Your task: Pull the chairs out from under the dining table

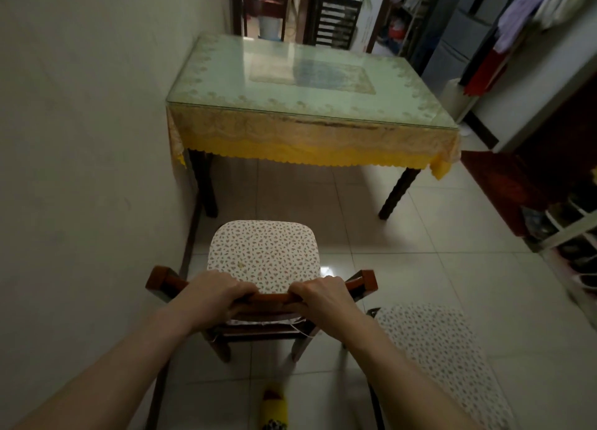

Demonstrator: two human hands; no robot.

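A wooden chair [263, 251] with a floral seat cushion stands on the tiled floor, fully clear of the dining table [310, 106], which has a glass top and a yellow lace cloth. My left hand [214, 292] and my right hand [318, 295] both grip the top rail of its backrest, side by side. A second chair with the same floral cushion [436, 348] stands to the right, partly cut off by the frame. Another dark chair [336, 19] stands beyond the table's far side.
A pale wall runs close along the left side. On the right stand a shoe rack [565, 232] and a dark red mat [504, 184]. A yellow slipper [274, 407] shows at the bottom. Open tiles lie between chair and table.
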